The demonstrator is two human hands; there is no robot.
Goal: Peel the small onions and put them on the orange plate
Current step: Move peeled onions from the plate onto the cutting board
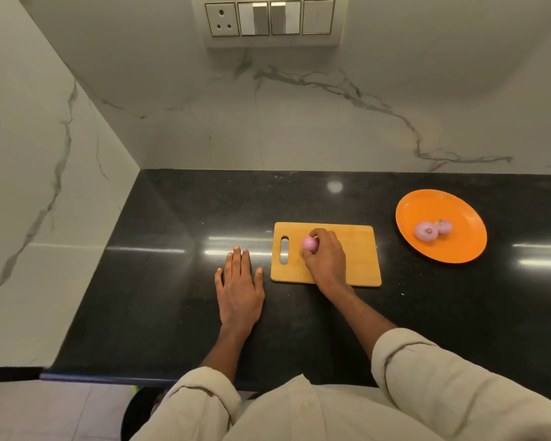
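Note:
A small pink peeled onion (309, 243) rests on the wooden cutting board (357, 253), near the board's handle slot. My right hand (326, 261) grips this onion with fingertips and thumb. My left hand (240, 286) lies flat and open on the black counter, just left of the board, holding nothing. The orange plate (458, 246) stands to the right of the board. Two peeled onions lie on it side by side: one at the front left (426, 231) and one behind it to the right (443, 226).
The black stone counter (159, 281) ends at a marble wall behind and another on the left. A switch panel with a socket (269, 19) hangs on the back wall. The counter's front edge runs just before my sleeves.

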